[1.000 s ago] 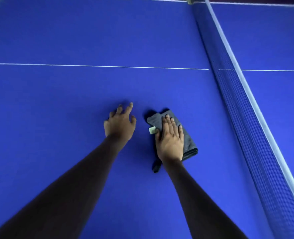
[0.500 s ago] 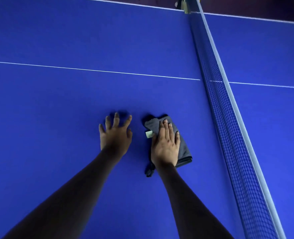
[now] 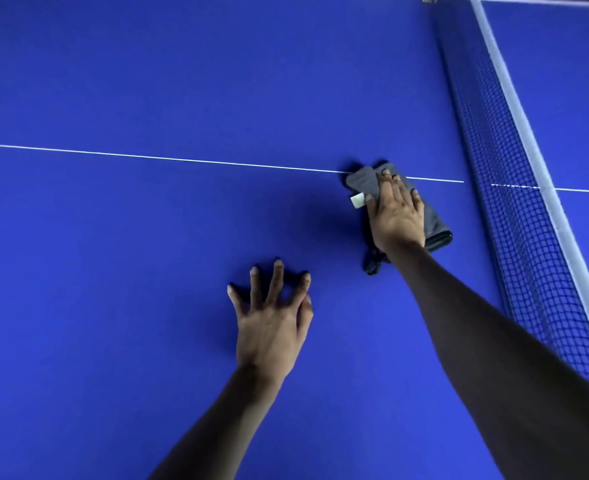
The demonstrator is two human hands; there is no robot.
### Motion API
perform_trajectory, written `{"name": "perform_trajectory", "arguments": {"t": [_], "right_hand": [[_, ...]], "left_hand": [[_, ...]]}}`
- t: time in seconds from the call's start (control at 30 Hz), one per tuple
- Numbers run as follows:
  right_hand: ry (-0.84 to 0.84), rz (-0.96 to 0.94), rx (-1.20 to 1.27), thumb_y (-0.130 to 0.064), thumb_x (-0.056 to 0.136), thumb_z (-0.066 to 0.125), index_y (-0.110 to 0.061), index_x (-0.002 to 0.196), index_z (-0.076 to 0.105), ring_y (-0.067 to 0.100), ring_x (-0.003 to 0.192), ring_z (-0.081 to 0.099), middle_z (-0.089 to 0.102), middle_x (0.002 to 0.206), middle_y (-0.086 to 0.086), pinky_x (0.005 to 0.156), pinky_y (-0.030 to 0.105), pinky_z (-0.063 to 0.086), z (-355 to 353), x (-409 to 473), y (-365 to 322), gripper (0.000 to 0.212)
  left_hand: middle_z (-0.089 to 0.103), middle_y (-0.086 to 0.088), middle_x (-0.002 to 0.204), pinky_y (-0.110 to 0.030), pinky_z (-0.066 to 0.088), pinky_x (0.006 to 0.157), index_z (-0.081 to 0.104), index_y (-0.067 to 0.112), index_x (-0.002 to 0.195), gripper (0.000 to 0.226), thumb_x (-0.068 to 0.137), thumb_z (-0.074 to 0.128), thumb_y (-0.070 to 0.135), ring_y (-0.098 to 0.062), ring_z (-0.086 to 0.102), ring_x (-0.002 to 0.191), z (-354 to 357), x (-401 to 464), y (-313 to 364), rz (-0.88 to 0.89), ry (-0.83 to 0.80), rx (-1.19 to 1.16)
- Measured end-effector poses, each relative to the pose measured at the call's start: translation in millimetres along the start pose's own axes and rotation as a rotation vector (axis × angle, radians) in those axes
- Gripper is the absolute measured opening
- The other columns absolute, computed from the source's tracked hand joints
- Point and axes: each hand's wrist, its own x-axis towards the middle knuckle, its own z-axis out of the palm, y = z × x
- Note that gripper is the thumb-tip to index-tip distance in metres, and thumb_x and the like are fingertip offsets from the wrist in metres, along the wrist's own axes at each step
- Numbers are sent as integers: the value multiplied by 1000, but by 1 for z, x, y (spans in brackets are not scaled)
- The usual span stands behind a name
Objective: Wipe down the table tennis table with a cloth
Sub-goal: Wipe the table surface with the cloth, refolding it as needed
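A folded grey cloth (image 3: pixel 365 183) with a small white tag lies on the blue table tennis table (image 3: pixel 147 237), its far end over the white centre line. My right hand (image 3: pixel 397 216) presses flat on the cloth with straight fingers and covers most of it. My left hand (image 3: pixel 271 317) rests on the bare table nearer to me and to the left, fingers spread, tips on the surface, holding nothing.
The dark net (image 3: pixel 514 202) with its white top band runs along the right, close beside the cloth. The white centre line (image 3: pixel 147 157) crosses the table from left to right. The table's far edge shows at the top.
My right hand has pushed the cloth forward, away from me, up to the white centre line. My left hand stays planted on the table and is now behind the right one.
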Motion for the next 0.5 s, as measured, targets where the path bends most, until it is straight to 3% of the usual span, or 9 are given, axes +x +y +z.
{"name": "perform_trajectory", "arguments": {"t": [0.2, 0.37, 0.5], "right_hand": [[5, 54, 33, -37, 111, 41, -12, 160, 34, 16, 158, 21, 31, 169, 2, 129, 42, 6, -3, -43, -5, 56], [120, 11, 55, -39, 105, 41, -9, 153, 48, 23, 151, 39, 47, 160, 5, 126, 49, 22, -9, -150, 6, 57], [136, -14, 51, -39, 105, 44, -10, 152, 49, 22, 149, 44, 50, 158, 5, 124, 45, 21, -20, -247, 16, 56]], "left_hand": [[50, -12, 150, -72, 32, 101, 59, 32, 139, 43, 102, 37, 37, -47, 44, 132, -3, 4, -4, 4, -44, 13], [36, -6, 157, -60, 34, 105, 47, 32, 146, 45, 105, 33, 43, -43, 32, 140, -20, 4, 12, -108, -224, -30], [52, -8, 140, -51, 42, 99, 52, 18, 140, 44, 101, 42, 35, -35, 47, 128, -48, -35, 48, -187, -227, -154]]}}
